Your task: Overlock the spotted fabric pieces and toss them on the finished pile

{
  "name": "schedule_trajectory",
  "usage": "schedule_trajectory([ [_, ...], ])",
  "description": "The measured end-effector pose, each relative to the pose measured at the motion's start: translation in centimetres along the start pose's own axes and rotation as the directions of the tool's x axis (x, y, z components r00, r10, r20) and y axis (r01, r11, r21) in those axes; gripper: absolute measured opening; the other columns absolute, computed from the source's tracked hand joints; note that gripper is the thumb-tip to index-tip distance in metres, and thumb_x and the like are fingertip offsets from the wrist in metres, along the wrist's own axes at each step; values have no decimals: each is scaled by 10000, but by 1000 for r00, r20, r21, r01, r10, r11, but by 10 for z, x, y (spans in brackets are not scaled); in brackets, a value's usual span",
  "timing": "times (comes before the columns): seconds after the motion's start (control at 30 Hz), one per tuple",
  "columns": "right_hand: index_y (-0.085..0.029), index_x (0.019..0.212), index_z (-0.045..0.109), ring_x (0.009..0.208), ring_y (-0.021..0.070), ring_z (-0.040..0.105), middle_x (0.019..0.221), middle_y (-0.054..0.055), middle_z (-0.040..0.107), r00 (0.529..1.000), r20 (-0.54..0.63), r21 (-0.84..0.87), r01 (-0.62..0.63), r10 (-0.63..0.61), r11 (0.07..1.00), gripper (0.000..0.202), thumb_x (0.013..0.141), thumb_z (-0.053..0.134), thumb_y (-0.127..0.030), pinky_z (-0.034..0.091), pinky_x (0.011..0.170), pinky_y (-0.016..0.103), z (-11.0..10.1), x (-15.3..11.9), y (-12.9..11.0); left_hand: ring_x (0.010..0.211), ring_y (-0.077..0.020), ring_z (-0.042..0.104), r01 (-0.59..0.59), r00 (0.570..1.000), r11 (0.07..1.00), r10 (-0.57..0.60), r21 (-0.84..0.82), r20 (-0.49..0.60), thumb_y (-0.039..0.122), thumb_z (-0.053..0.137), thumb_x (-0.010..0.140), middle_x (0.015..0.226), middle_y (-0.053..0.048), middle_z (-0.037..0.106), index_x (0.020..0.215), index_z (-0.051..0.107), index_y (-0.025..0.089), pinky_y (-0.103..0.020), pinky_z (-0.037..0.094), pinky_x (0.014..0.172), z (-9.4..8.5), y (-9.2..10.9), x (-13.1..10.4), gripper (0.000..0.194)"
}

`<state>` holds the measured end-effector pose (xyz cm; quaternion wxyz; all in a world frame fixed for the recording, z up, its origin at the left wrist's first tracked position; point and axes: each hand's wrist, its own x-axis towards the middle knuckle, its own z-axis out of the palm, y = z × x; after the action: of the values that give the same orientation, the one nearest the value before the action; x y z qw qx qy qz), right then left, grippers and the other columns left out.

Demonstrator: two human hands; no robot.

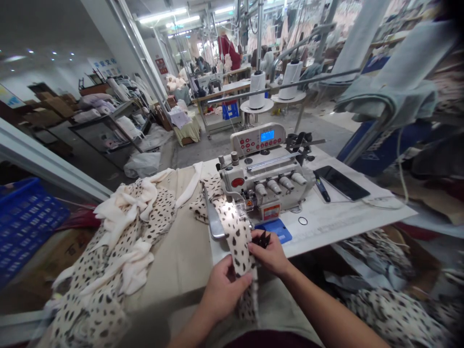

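Note:
A strip of cream fabric with dark spots runs from under the presser area of an overlock sewing machine towards me, its near end hanging over the table edge. My left hand grips the strip near this edge, thumb on top. Higher up, my right hand pinches the strip's right edge between thumb and finger. Dark pointed thread snips also sit in my right hand; their handles are hidden. A lamp lights the fabric beside the needle.
Spotted fabric pieces are heaped on the left, near a blue plastic basket. A phone, a blue cutter and a black ring lie right of the machine. Thread cones stand behind. More spotted fabric lies at lower right.

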<state>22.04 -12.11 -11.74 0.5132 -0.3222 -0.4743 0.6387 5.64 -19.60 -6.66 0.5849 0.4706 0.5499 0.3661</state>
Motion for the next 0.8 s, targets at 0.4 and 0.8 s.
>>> schedule_trajectory([
  [0.4, -162, 825, 676, 625, 119, 532, 713, 3, 632, 1000, -29, -77, 8, -10, 997, 290, 886, 689, -445, 444, 601, 235, 6, -4, -1, 867, -203, 669, -315, 802, 862, 466, 397, -373, 208, 727, 794, 1029, -102, 664, 1237, 498, 172, -351, 571, 775, 8, -9, 4, 500],
  [0.8, -167, 867, 727, 734, 172, 624, 812, 45, 720, 994, -71, -145, 70, -80, 987, 323, 884, 678, -486, 508, 747, 295, 9, -1, -6, 1139, -268, 550, -514, 546, 43, 787, 856, 289, 184, 622, 908, 1190, -78, 687, 1161, 668, 197, -460, 380, 986, -8, 59, 36, 257],
])
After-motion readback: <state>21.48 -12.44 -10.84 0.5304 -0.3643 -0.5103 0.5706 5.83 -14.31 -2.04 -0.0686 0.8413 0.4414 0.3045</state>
